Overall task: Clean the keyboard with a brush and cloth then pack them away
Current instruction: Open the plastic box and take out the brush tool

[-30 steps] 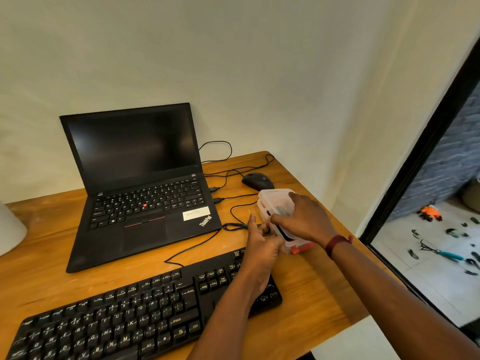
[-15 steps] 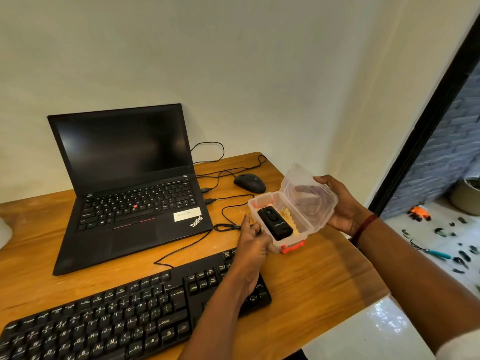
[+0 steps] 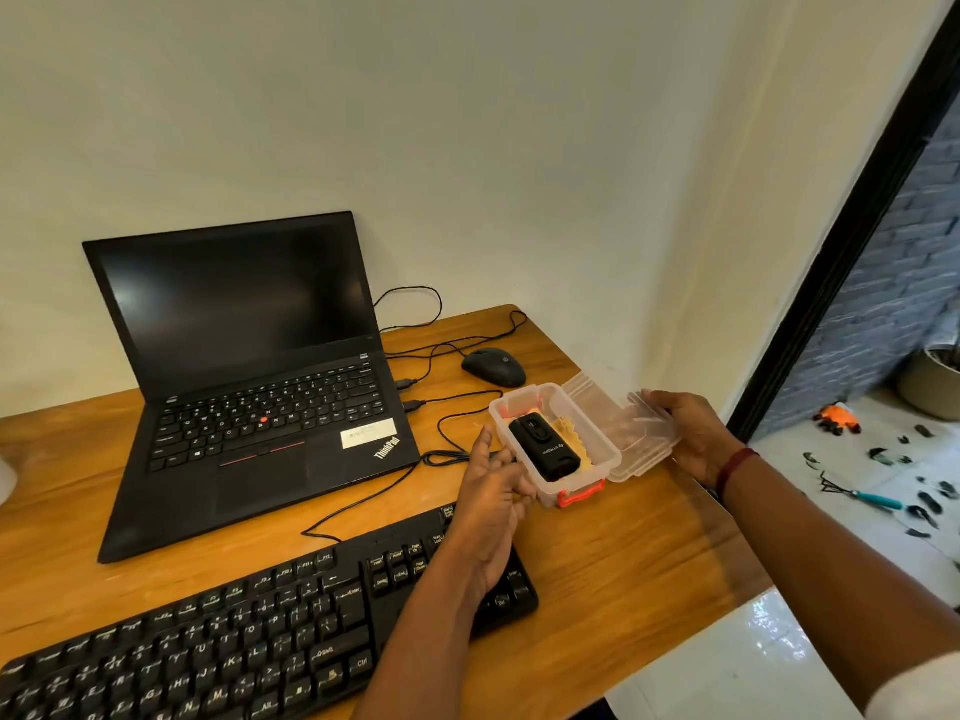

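Wooden desk (image 3: 623,579) sits pushed up against a plain white wall, and its right edge drops off to a glossy white floor just past the box, so not much spare room on that side. Bare wood shows near the front right corner.

Clear plastic box (image 3: 592,483) sits on the desk near that right edge, with a red latch (image 3: 579,495) on its near end. Its lid (image 3: 631,433) is swung open to the right. Right hand (image 3: 688,433) grips the lid's outer edge, fingers curled around it, with a dark red band on the wrist. Left hand (image 3: 493,493) is against the box's left side, fingers loosely spread rather than clenched; can't tell how firmly it's actually holding it.

Inside the box: 1 black brush gadget (image 3: 543,449) lying lengthwise, with a yellowish cloth (image 3: 574,433) tucked under and beside it.

Black keyboard (image 3: 234,636) runs along the near edge of the desk, its right end under the left wrist. An open laptop (image 3: 249,381) with a dark screen sits at the far left, a black mouse (image 3: 493,366) far of the box, and thin black cables (image 3: 452,402) loop between them.
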